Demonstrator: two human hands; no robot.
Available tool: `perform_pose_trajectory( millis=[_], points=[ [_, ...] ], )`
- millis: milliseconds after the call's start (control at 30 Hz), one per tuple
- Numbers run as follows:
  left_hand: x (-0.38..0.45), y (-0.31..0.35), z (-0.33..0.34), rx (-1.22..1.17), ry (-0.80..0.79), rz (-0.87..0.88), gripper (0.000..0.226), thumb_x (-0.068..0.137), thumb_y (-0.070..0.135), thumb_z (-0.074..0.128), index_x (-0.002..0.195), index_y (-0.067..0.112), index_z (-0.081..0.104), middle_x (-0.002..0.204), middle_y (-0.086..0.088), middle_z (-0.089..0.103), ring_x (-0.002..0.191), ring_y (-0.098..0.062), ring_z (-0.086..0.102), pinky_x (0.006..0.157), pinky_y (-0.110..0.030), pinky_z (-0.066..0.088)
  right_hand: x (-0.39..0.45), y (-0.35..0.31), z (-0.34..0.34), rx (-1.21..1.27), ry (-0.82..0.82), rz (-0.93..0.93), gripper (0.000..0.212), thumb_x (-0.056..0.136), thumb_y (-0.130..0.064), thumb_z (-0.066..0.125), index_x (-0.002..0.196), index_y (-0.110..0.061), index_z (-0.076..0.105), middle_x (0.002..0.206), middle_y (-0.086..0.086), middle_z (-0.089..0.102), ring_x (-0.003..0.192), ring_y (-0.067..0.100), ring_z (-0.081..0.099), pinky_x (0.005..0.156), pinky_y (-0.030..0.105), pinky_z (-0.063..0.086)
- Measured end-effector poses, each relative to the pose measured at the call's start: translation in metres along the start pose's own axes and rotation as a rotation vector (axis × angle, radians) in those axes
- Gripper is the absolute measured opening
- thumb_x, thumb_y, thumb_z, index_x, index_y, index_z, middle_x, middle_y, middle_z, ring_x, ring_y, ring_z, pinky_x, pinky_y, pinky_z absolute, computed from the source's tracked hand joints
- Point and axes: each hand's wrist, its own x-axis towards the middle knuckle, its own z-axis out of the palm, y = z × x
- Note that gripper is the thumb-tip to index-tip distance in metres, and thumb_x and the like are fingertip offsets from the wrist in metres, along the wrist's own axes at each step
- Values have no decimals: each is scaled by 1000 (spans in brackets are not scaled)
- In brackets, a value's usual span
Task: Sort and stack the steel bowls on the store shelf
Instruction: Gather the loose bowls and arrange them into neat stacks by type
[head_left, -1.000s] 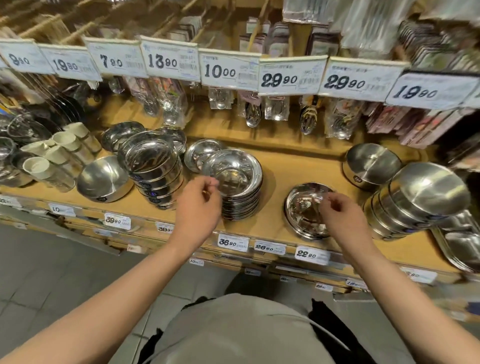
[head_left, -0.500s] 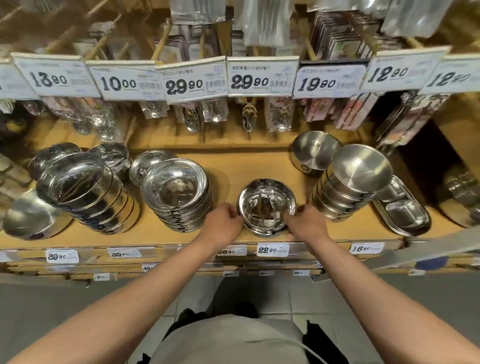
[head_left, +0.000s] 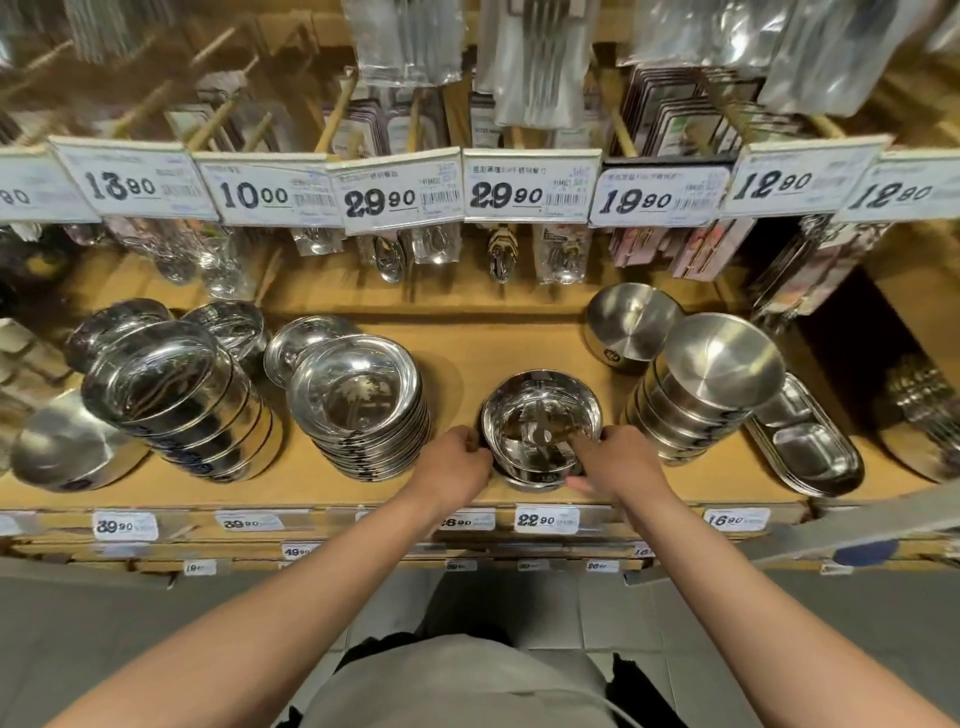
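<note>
- at the far left of the shelf, well apart from the small bowl stack, a single bowl lies tipped on its side, and just beside it a tall leaning stack of deep bowls.
- nearer, still left of the small bowl stack, stands a pile of wide shallow bowls, with a bare strip of shelf between the two.
- the left hand touches the left rim of the small bowl stack; its fingers are curled onto the edge, so it seems to grip it.
- the small bowl stack sits at the front edge of the shelf, directly between both hands, open side up. it is round, so it has no long axis to turn.
- the right hand is at the right rim, thumb over the edge and fingers low on the wall; it holds the stack too, though the fingers are a bit blurred.
- both hands are equally near, one at each side, so i judge the coming lift or shift needs both together.
- right of the small bowl stack is a leaning stack of matte bowls, and further right a pile of oblong trays.
</note>
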Motion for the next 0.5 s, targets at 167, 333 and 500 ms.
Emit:
perform_pose_trajectory(
  millis=[167,333,500],
  points=[
    [-4,9,-2,69,19,69,23,99,21,54,120,18,62,92,2,72,80,-17,70,73,-32,59,-12,1,0,151,91,-74,18,97,-10,60,83,-21,60,83,5,73,52,15,73,50,27,59],
    [-14,15,-5,-31,41,74,43,97,32,60,135,18,47,113,-6,69,91,-23,72,83,-40,60,-27,3,1,438,46,-49,7,95,-3,63,101,-6,67,93,9,75,63,23,77,60,34,64],
    [-29,19,-15,-272,10,100,51,94,32,65,139,24,44,106,-2,74,84,-24,77,82,-46,64,-45,-4,-3,599,-72,-46,13,97,-3,61,110,-5,62,100,12,78,76,29,79,68,36,65]
  ],
)
